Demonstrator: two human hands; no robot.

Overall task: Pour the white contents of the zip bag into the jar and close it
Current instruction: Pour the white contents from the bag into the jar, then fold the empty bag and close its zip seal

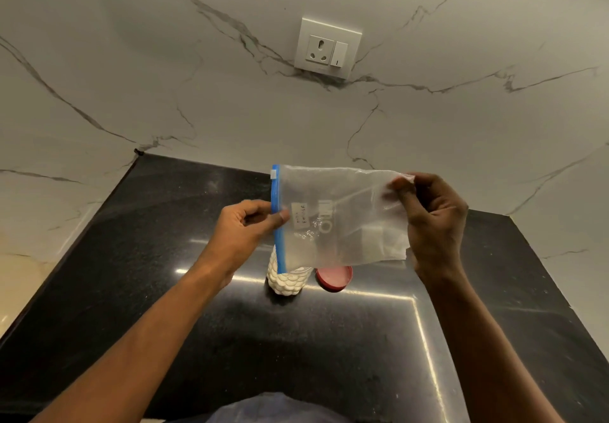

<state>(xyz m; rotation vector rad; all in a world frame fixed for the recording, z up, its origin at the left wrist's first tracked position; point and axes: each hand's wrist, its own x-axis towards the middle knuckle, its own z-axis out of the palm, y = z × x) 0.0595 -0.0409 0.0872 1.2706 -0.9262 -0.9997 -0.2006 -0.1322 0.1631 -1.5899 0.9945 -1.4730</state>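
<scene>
A clear zip bag (339, 215) with a blue zip strip hangs sideways above the counter, looking flat and see-through. My left hand (247, 228) pinches the blue zip edge on the bag's left. My right hand (431, 221) grips the bag's right edge, at its bottom end. Below the zip end stands a textured clear jar (286, 282) filled with white contents; its top is hidden behind the bag. A red lid (334, 278) lies flat on the counter, just right of the jar.
The black polished counter (230, 340) is bounded by a marble wall at the back and on both sides. A white socket with a switch (326, 48) is set in the back wall. Blue cloth (263, 409) shows at the bottom edge.
</scene>
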